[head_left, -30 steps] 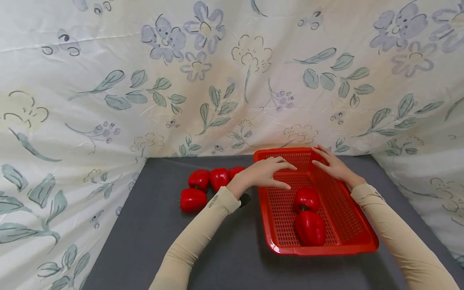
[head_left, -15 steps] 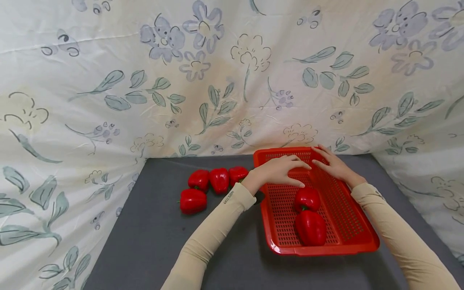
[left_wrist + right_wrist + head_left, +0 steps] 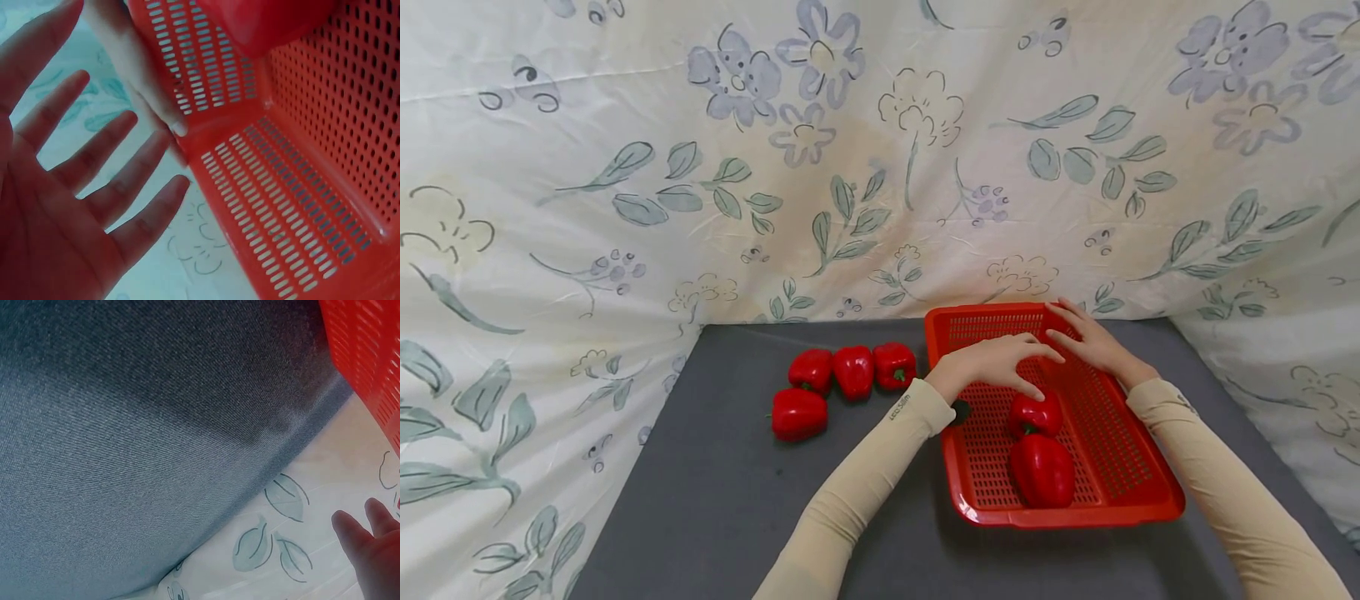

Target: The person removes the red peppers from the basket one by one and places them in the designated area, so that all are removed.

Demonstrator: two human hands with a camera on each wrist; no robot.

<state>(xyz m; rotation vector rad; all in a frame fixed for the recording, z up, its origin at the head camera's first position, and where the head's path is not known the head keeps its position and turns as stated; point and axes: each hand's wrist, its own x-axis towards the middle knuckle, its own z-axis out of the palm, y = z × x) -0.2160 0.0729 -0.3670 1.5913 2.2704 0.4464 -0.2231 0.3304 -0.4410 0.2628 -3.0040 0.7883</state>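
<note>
1. While the left hand (image 3: 996, 362) is above the red basket (image 3: 1067, 517), its fingers are spread and almost straight, and it has hold of nothing.
2. The right hand (image 3: 1096, 346) is at the far right corner of the basket, by the rim. Its visible fingers are rather straight and the thumb stands apart from them; whether they grip the rim, I cannot tell.
3. Inside the basket there are two red peppers. The back pepper (image 3: 1039, 418) is partly covered by the left hand in the head view. The front pepper (image 3: 1042, 471) lies close to the near wall of the basket, and the two seem to touch.
4. To the left of the basket, four more red peppers lie in a group. The right pepper (image 3: 895, 367) is the closest to the basket; then come the middle pepper (image 3: 853, 372), the left pepper (image 3: 811, 371) and, in front of this last one, the near pepper (image 3: 799, 414).
5. Under the basket is a dark grey table (image 3: 715, 508); behind the basket hangs a flowered cloth (image 3: 842, 275).
</note>
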